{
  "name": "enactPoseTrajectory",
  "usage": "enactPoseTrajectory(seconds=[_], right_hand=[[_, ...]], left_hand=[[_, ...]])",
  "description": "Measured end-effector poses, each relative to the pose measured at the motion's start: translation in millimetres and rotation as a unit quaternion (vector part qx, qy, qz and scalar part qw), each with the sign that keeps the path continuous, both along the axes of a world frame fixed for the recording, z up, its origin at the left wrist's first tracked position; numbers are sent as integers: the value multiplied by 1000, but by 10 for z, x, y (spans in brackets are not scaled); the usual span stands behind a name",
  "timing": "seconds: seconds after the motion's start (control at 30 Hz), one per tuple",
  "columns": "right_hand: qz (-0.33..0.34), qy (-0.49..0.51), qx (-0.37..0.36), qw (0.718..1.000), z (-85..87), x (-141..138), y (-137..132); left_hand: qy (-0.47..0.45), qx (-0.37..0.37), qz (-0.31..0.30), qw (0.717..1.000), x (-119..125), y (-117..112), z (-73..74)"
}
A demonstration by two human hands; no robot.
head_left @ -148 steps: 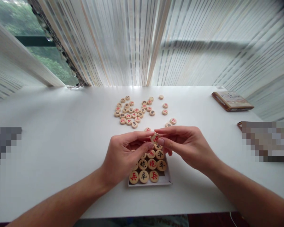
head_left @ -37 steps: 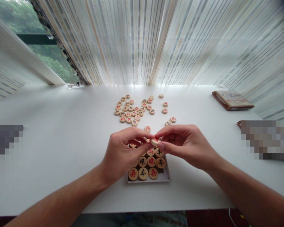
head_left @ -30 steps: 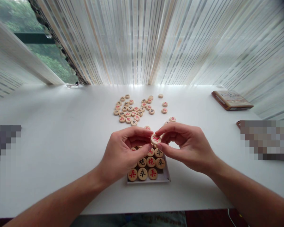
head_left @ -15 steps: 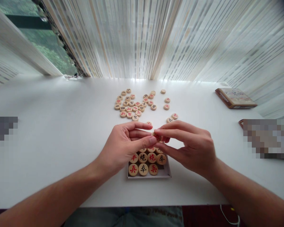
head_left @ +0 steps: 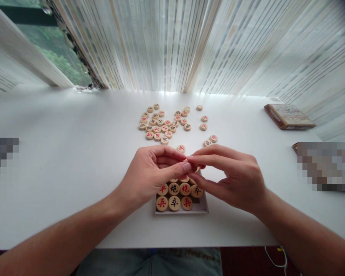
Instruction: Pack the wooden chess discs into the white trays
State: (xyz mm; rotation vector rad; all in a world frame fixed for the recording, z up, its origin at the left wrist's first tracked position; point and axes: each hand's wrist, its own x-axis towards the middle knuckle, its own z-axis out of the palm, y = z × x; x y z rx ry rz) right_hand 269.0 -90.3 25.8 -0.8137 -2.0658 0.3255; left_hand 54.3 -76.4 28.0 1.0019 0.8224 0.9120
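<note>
My left hand (head_left: pixel 158 166) and my right hand (head_left: pixel 230 174) meet above a shallow box (head_left: pixel 202 207). Between their fingertips is a round wooden Chinese chess piece (head_left: pixel 193 167), mostly covered, its character unreadable. Both hands are closed on it, thumb and fingers pinching from either side. Below them, rows of chess pieces with red and black characters lie face up in the box, among them a black piece (head_left: pixel 174 203) in the front row. The front right corner of the box shows bare bottom. Just beyond my fingers rests a red-lettered piece (head_left: pixel 181 148) on the white table (head_left: pixel 74 165).
Farther back, many loose chess pieces (head_left: pixel 157 129) lie in a cluster, with a few more to the right. A flat decorated box (head_left: pixel 290 116) sits at the back right. Nearer, another item (head_left: pixel 327 165) is blurred out. A striped curtain (head_left: pixel 166 46) hangs behind the table.
My left fingers have closed in on the piece, and both hands now pinch it together. The view has tilted slightly, shifting the table scene upward. The loose pieces keep their places.
</note>
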Motion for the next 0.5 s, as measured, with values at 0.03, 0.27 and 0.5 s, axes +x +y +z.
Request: enactPoseTrajectory(seconds=[0.03, 0.27, 0.5], right_hand=[[-2, -2, 5, 1000, -1, 0, -1], [3, 3, -25, 1000, 28, 1, -7], [72, -25, -118, 990, 60, 37, -13]], left_hand=[[4, -3, 3, 1000, 1, 0, 3], [46, 59, 35, 997, -7, 24, 36], [91, 130, 109, 981, -25, 96, 61]])
